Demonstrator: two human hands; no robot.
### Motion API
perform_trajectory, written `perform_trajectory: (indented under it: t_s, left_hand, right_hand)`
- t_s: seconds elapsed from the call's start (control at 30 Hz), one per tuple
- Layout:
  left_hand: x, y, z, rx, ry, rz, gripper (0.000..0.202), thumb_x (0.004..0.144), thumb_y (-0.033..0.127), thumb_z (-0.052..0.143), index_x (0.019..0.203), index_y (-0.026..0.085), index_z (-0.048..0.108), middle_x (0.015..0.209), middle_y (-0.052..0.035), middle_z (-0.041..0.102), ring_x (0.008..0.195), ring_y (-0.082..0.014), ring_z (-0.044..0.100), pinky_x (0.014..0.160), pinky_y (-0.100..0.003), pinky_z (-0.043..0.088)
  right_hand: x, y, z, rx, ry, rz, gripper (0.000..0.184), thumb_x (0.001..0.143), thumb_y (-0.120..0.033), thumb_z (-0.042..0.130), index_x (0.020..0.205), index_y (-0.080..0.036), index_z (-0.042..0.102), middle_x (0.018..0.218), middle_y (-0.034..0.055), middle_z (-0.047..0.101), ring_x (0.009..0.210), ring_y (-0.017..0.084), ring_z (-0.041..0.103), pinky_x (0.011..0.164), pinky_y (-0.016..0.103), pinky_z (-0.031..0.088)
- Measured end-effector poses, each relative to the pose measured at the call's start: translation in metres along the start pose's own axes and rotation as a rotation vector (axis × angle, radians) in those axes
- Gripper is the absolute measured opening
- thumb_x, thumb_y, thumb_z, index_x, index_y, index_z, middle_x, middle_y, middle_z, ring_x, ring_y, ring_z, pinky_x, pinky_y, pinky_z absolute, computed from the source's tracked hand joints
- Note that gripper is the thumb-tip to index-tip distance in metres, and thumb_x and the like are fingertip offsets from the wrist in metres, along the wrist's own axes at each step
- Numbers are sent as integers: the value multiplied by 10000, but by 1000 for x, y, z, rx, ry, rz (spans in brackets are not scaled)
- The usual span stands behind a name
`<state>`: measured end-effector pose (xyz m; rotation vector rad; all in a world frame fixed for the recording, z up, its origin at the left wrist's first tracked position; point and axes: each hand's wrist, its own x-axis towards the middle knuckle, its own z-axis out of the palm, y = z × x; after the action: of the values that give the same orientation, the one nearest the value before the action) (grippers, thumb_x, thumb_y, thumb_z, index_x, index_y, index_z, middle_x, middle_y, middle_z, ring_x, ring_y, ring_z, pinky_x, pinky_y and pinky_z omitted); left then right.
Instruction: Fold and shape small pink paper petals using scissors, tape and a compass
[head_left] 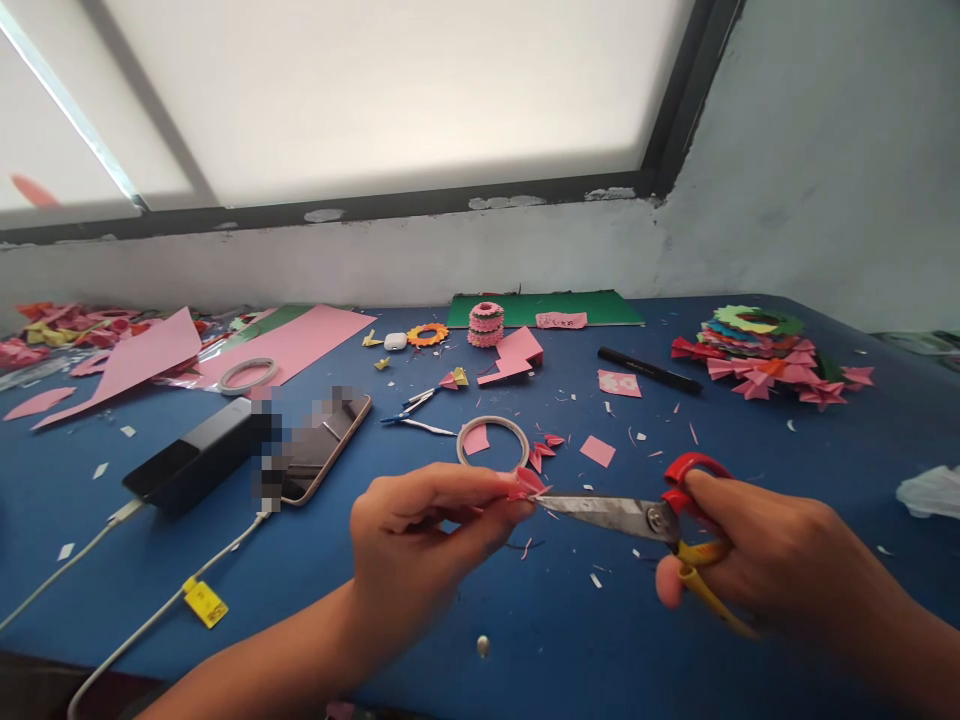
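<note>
Between the thumb and fingers of my left hand [431,555] is a small folded pink paper piece [529,482]. My right hand [772,550] grips a pair of scissors [622,515] with one red and one yellow handle. The blades point left, and their tips meet the edge of the pink paper piece at my left fingertips. Just behind my left hand lies a roll of tape [493,422], flat on the blue table. Small folded pink paper pieces [546,452] rest to the right of the roll.
A phone [322,450] and a black device [199,455], both with white cables, lie at left. Pink sheets [289,345] are behind them. A black pen [649,370], a stacked pink paper ring tower [486,326] and a colourful paper pile [765,350] stand farther back. Scraps litter the table [420,670].
</note>
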<state>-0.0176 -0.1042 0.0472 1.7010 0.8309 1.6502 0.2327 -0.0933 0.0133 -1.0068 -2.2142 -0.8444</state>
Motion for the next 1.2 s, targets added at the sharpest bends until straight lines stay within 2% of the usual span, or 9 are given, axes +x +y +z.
perform_trajectory:
  t_s: [0.57,0.7,0.93,1.2]
  left_hand:
    - [0,-5,-2,42,-29,58,438,635,-48,710,920,284,726,766,64,762,585,-93,699,559,-125,599]
    - [0,-4,-2,41,-25,59,438,625,-60,712,908,274,725,760,67,761,585,-85,700,571,-107,596]
    - [3,3,2,-53,4,5,415,628,-72,692,894,246,702,697,63,759,576,-127,718,549,-133,611]
    - [2,4,2,47,29,68,346,620,-27,731,850,229,693,660,46,754,540,-154,715,517,-163,625]
  right_hand:
    - [1,-2,0,-13,6,17,511,869,-542,330,504,-193,410,395,-44,364,278,68,408,325,211,323]
    - [0,-2,1,-22,14,23,491,862,-542,343,511,-202,389,390,-49,367,276,66,392,321,209,308]
    - [-1,-3,1,51,-11,61,467,859,-546,350,592,-184,477,411,-26,448,306,103,478,342,221,363]
    - [4,-4,-4,65,-25,91,535,837,-626,337,558,-191,475,401,-30,426,286,90,413,311,221,355]
